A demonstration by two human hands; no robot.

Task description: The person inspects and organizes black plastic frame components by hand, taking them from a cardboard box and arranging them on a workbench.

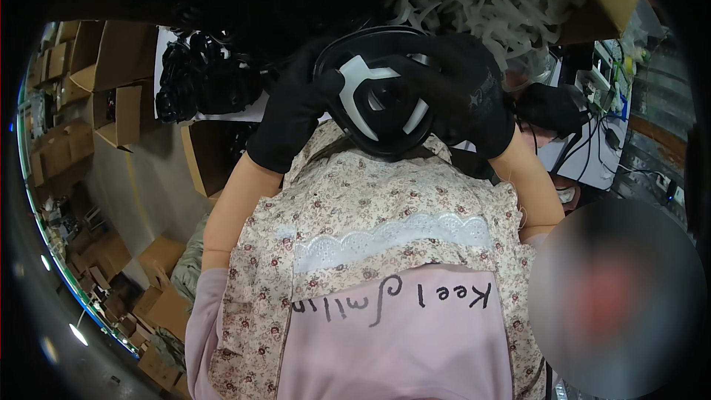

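In front of my chest I hold a black, rounded oval shell (385, 144) between both hands. A pale white forked strip (355, 96) lies across its face, with a second white arm on the right side of the shell. My left hand (289, 115), in a black glove, grips the left rim, its thumb against the white strip. My right hand (463, 92), gloved too, closes round the right side, with fingers reaching over the shell's face. Those fingers hide part of the strip and the upper right rim.
A carton (611, 0) at the top right holds many translucent white strips (474, 0). Black parts (207, 78) are heaped on a table at the left. Cables (585, 144) and another black-gloved hand (552, 110) are at the right. Open cardboard boxes (115, 115) stand along the left floor.
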